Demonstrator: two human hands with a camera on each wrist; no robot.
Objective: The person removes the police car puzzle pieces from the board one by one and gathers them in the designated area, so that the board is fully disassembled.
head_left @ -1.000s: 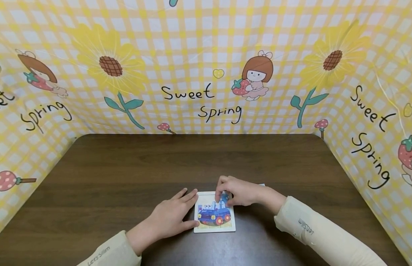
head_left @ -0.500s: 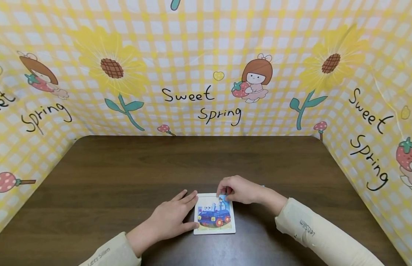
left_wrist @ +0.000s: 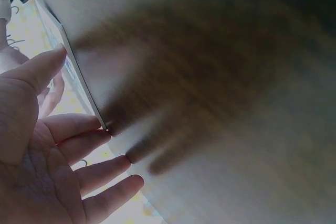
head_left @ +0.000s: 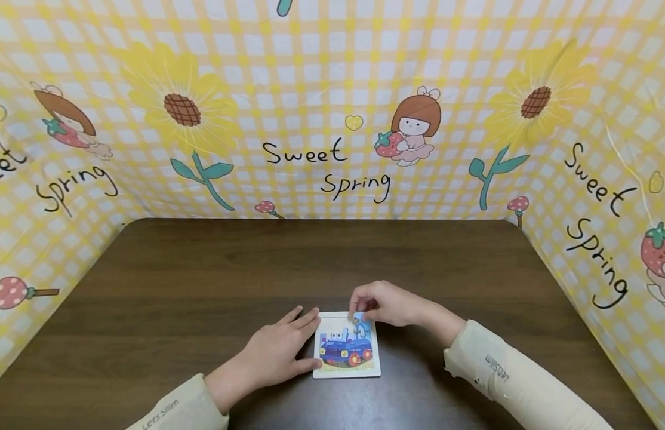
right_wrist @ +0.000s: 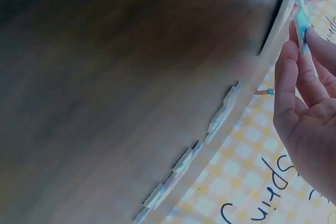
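Observation:
A jigsaw puzzle board (head_left: 345,373) with a white rim lies on the table, showing a blue tractor picture. My left hand (head_left: 276,352) rests along its left side, fingers spread and fairly straight; in the left wrist view the thumb and fingertips touch the board's edge (left_wrist: 84,85). Over the board's upper right corner, my right hand (head_left: 388,304) pinches a light blue puzzle piece (right_wrist: 302,27) between thumb and fingers. That piece stands tilted in the right wrist view. Whether it touches the board cannot be told.
Several loose puzzle pieces (right_wrist: 176,171) lie on the table in the right wrist view; in the head view the right arm hides them. The brown table (head_left: 289,257) is enclosed by a yellow checked cloth (head_left: 311,71) at the back and sides.
The right hand has drawn slightly back, toward the board's far right corner, still pinching the piece, which now shows lighter blue. The left hand and the board have stayed in place.

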